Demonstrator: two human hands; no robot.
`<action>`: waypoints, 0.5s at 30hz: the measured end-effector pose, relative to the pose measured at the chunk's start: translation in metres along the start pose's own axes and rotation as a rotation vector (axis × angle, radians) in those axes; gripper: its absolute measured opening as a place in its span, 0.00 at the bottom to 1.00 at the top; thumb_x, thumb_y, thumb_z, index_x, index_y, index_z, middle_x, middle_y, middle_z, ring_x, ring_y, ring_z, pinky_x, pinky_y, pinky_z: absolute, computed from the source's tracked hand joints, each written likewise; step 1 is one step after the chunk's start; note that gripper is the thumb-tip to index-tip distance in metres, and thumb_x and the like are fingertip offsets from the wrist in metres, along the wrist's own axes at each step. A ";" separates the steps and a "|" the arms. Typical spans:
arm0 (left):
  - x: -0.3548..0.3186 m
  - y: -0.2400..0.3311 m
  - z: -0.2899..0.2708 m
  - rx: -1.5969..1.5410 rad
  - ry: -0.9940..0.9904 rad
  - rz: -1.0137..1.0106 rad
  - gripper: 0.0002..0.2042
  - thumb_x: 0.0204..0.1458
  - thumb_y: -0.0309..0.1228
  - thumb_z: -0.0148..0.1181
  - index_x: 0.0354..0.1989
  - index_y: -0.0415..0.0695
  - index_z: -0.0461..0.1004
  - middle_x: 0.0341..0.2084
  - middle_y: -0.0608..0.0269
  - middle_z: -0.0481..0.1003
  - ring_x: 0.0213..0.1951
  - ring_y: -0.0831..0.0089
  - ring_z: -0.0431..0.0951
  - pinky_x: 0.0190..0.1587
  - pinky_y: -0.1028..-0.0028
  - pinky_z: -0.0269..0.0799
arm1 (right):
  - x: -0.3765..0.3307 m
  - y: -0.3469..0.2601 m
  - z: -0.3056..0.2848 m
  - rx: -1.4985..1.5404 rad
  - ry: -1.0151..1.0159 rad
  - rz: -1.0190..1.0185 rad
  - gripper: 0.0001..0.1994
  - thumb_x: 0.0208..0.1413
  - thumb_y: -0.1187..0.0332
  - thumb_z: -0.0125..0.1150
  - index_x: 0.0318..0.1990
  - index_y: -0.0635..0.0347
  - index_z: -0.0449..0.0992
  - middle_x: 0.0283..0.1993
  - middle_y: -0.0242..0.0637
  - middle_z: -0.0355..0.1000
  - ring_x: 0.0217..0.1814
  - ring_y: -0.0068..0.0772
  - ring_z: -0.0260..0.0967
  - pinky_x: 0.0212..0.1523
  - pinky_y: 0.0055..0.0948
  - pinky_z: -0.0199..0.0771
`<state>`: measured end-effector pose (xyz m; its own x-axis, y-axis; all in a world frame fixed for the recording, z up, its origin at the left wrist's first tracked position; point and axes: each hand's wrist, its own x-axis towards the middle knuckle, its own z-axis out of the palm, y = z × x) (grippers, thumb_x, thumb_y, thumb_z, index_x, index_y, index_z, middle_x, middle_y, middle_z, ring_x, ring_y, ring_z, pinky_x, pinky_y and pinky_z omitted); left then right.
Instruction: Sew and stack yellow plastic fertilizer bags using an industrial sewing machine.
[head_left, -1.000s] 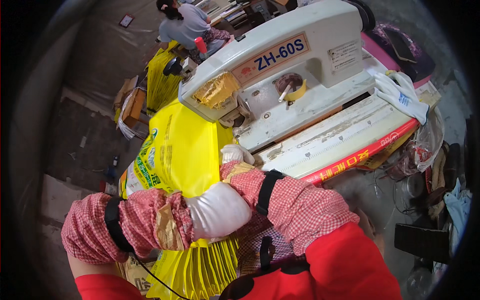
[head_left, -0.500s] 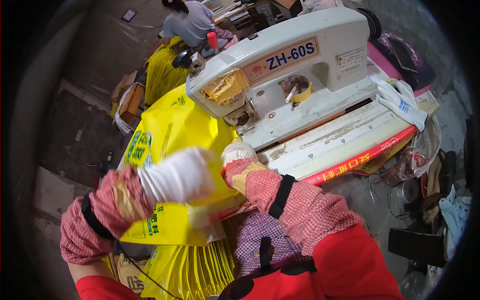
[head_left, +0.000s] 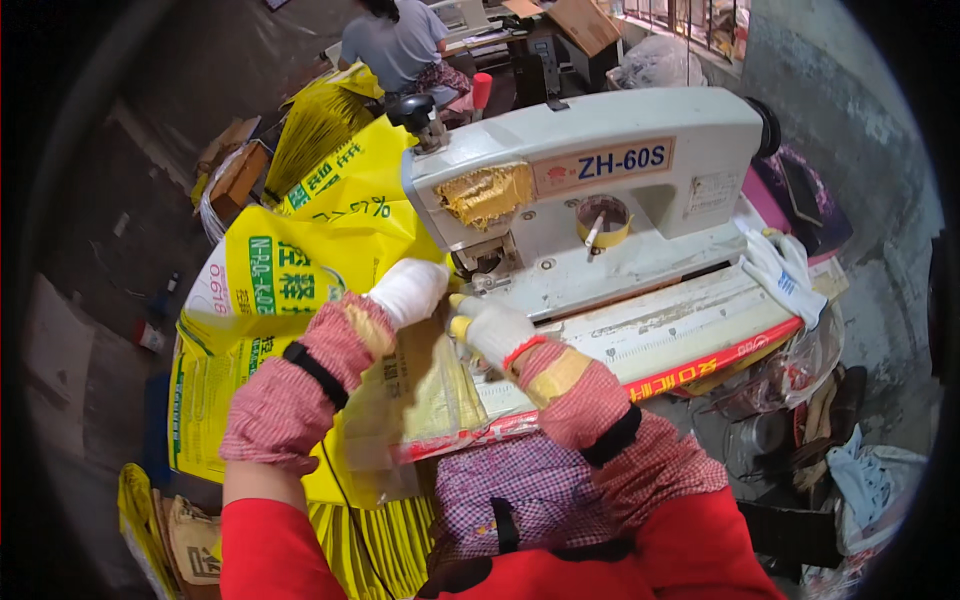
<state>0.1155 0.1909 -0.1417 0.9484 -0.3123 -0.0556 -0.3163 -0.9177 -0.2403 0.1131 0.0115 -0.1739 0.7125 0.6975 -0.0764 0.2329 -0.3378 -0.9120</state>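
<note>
A yellow printed plastic bag hangs over the left end of a pale grey industrial sewing machine, its edge by the needle area. My left hand, in a white knit glove, is closed on the bag's gathered edge, just left of the needle. My right hand, gloved with yellow fingertips, sits just below the needle beside the bag. Its thumb and forefinger tips are apart, with nothing visible between them; the other fingers are hidden. Red checked sleeves cover both forearms.
A tape roll with a white stick lies on the machine bed; spare gloves lie at its right end. Yellow bags are stacked below and farther back. A person sits at the back. Clutter fills the right side.
The view has shifted, so the machine appears lower. My left hand has moved right and up, close to the needle and my right hand. The bag now lies folded, showing more print.
</note>
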 end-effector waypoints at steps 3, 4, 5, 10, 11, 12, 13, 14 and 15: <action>0.013 -0.021 -0.006 -0.079 0.136 -0.155 0.05 0.43 0.29 0.53 0.26 0.43 0.74 0.21 0.52 0.74 0.26 0.52 0.75 0.29 0.60 0.71 | -0.005 -0.022 0.009 -0.185 0.059 -0.077 0.19 0.51 0.62 0.51 0.50 0.61 0.67 0.41 0.49 0.71 0.43 0.45 0.70 0.45 0.38 0.69; 0.006 -0.020 -0.020 -0.028 0.020 -0.125 0.05 0.43 0.28 0.53 0.26 0.43 0.75 0.22 0.52 0.75 0.28 0.52 0.75 0.31 0.60 0.71 | -0.003 -0.029 0.009 -0.254 0.084 -0.051 0.20 0.50 0.63 0.53 0.51 0.61 0.66 0.45 0.49 0.70 0.45 0.46 0.69 0.48 0.39 0.68; -0.010 -0.017 -0.028 0.020 -0.108 -0.097 0.05 0.42 0.27 0.53 0.26 0.44 0.75 0.24 0.51 0.76 0.29 0.52 0.76 0.32 0.61 0.72 | -0.004 -0.033 0.014 -0.262 0.070 -0.065 0.20 0.50 0.63 0.53 0.51 0.61 0.66 0.45 0.49 0.70 0.45 0.46 0.69 0.48 0.39 0.68; -0.132 0.001 -0.112 -0.089 -0.175 0.086 0.04 0.40 0.33 0.55 0.20 0.49 0.71 0.15 0.58 0.70 0.23 0.57 0.73 0.29 0.62 0.69 | 0.032 -0.030 0.038 -0.801 0.206 -0.268 0.23 0.50 0.60 0.55 0.54 0.56 0.64 0.54 0.45 0.62 0.56 0.47 0.61 0.53 0.39 0.62; -0.150 0.010 -0.140 0.032 -0.180 0.058 0.04 0.40 0.33 0.56 0.19 0.48 0.70 0.17 0.59 0.71 0.24 0.59 0.74 0.32 0.63 0.70 | 0.043 -0.032 0.045 -0.989 0.167 -0.213 0.22 0.50 0.61 0.54 0.53 0.55 0.64 0.54 0.45 0.63 0.57 0.45 0.59 0.54 0.38 0.61; -0.169 0.016 -0.163 0.151 -0.192 0.020 0.05 0.39 0.32 0.57 0.18 0.47 0.69 0.19 0.59 0.72 0.25 0.60 0.74 0.35 0.63 0.71 | 0.046 -0.042 0.057 -0.999 0.157 -0.264 0.22 0.50 0.61 0.54 0.53 0.55 0.64 0.54 0.45 0.63 0.57 0.45 0.59 0.54 0.38 0.61; -0.187 0.019 -0.180 0.163 -0.177 -0.033 0.05 0.39 0.32 0.57 0.18 0.47 0.69 0.19 0.59 0.72 0.25 0.60 0.74 0.35 0.63 0.71 | 0.043 -0.053 0.068 -0.963 0.135 -0.244 0.16 0.50 0.64 0.51 0.47 0.54 0.70 0.51 0.45 0.66 0.55 0.43 0.62 0.52 0.37 0.63; -0.202 0.020 -0.195 0.315 0.068 -0.006 0.05 0.39 0.31 0.58 0.21 0.46 0.69 0.24 0.59 0.72 0.28 0.61 0.74 0.37 0.64 0.71 | 0.040 -0.067 0.072 -0.936 0.124 -0.214 0.12 0.49 0.68 0.49 0.41 0.52 0.75 0.48 0.45 0.70 0.54 0.40 0.65 0.50 0.35 0.65; -0.200 0.019 -0.202 0.474 0.291 0.041 0.06 0.39 0.30 0.59 0.24 0.45 0.69 0.29 0.59 0.73 0.32 0.63 0.74 0.40 0.64 0.71 | 0.029 -0.092 0.062 -0.959 -0.061 -0.246 0.10 0.48 0.68 0.50 0.36 0.54 0.77 0.39 0.46 0.74 0.45 0.44 0.70 0.45 0.38 0.69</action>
<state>-0.0853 0.1869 0.0605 0.8685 -0.4621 0.1792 -0.2438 -0.7131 -0.6573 0.0707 0.1019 -0.1174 0.5437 0.8389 0.0261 0.8259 -0.5292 -0.1948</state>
